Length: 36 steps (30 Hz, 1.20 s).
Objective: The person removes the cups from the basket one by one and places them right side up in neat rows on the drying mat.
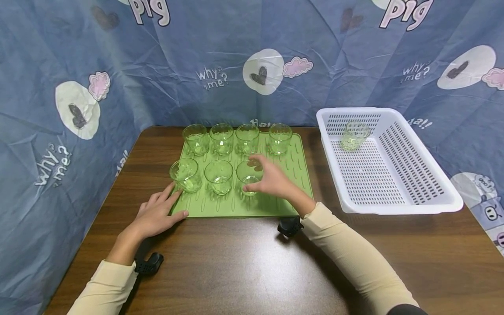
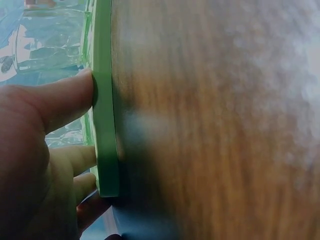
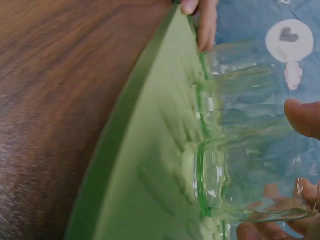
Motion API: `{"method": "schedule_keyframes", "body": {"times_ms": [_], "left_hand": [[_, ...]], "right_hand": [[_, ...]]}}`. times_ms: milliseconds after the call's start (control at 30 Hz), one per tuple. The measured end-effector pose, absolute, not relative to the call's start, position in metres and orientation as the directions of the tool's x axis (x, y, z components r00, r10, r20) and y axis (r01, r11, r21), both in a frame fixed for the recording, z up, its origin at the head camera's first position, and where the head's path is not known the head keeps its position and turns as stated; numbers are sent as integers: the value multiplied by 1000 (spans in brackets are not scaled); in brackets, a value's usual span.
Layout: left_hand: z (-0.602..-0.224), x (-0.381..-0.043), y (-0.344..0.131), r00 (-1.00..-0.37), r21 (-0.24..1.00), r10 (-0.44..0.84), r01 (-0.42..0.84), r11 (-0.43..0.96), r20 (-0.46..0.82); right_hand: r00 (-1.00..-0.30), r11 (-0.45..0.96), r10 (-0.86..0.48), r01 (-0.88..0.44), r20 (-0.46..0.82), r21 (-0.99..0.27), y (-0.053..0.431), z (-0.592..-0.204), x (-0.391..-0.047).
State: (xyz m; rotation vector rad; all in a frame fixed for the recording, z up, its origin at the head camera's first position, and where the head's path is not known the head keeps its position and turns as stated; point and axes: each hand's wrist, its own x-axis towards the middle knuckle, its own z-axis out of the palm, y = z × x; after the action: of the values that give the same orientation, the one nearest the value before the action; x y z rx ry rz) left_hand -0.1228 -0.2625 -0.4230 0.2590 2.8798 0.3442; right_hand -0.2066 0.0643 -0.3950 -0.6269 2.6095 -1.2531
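Note:
My right hand (image 1: 271,177) is spread around a clear glass (image 3: 255,180), the right one in the front row on a green ribbed mat (image 1: 204,211). In the right wrist view the thumb (image 3: 302,117) stands a little off the glass's side, and other fingers show behind and below it. Fairly straight fingers of my left hand (image 1: 155,214) rest at the mat's front left corner, the thumb (image 2: 70,97) touching its edge. Beside that hand stands the front-left glass (image 1: 187,177); another glass (image 1: 218,179) stands upright between the two.
Several more glasses, such as a back-right one (image 1: 280,141), line the mat's far side. A white perforated basket (image 1: 437,209) on the right holds one glass (image 1: 354,138). Behind the brown wooden table (image 1: 220,262) hangs a blue printed cloth (image 1: 165,78).

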Motion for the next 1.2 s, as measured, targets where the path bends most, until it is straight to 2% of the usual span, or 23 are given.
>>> {"method": "schedule_keyframes", "body": {"times_ms": [667,1000,1200], "left_hand": [[-425,-123,-263,-959,252,202,150,956,-198],[-426,-122,-263,-959,259,202,147,955,-201],[-425,-122,-263,-960,259,200,145,955,-198]], "right_hand": [[-870,534,-490,-256,-48,-806,65,-402,-206],[-870,538,-492,-275,-32,-797,64,-406,-206],[-857,551,-516,-328,-5,-767,66,-403,-204]]}}
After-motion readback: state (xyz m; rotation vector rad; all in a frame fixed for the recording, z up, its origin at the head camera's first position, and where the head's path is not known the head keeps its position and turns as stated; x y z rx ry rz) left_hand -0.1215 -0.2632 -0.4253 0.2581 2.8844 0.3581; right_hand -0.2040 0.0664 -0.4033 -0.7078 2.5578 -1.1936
